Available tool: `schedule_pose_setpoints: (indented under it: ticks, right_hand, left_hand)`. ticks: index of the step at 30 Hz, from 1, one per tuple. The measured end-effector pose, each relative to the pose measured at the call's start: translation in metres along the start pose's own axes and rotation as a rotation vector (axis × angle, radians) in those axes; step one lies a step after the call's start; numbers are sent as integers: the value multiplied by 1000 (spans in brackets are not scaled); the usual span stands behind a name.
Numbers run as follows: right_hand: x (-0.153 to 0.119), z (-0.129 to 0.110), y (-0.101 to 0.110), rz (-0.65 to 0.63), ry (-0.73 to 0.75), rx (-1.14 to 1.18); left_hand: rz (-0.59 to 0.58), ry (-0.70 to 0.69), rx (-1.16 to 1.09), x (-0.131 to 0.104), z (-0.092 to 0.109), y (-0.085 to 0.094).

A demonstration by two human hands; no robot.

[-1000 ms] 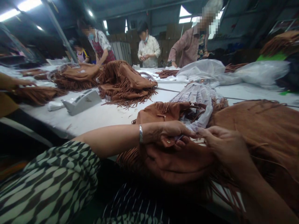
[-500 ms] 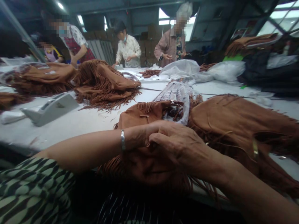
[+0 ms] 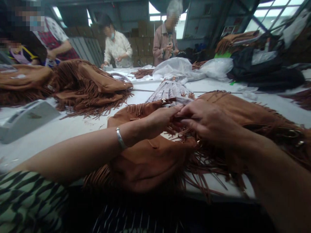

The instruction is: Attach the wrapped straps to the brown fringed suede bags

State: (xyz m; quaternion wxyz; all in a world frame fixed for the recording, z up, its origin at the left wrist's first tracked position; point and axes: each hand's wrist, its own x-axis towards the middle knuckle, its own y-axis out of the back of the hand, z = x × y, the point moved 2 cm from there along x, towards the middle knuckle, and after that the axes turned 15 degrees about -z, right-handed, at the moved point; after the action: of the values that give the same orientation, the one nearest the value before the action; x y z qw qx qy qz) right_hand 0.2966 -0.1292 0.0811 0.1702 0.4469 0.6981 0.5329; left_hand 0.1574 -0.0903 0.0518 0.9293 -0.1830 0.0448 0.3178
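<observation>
Working at the strap (image 3: 169, 101) of the near bag (image 3: 145, 166) seems to be my step; the bag lies on the tabletop (image 3: 82, 127) before me, its contents hidden. At left sits a dispenser (image 3: 32, 118), with fringed bags (image 3: 99, 77) behind it; I can't see into them. My left hand (image 3: 160, 121) is closed in a pinch, apparently on the strap. My right hand (image 3: 209, 119) meets it, pinching there too; the next move calls, I judge, for a firm two-sided hold. Further right lies another bag (image 3: 245, 108), contents untellable.
</observation>
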Motion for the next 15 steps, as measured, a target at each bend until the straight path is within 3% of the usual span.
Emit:
schedule_pose_setpoints:
  ticks: [3, 6, 8, 11, 15]
  right_hand:
    - [-17, 46, 2, 167, -315, 307]
    - [-31, 73, -16, 218, -397, 487]
    - [-37, 81, -28, 280, -412, 511]
    - [-41, 89, -38, 416, -393, 568]
    - [-44, 97, -45, 416, -378, 614]
  left_hand:
    - [-25, -9, 483, 12, -5, -2]
    - [-164, 47, 969, 24, -23, -8]
    - [-217, 141, 1133, 34, -37, -11]
    - [-189, 252, 1069, 53, -52, -15]
    - [-220, 278, 883, 68, -60, -23]
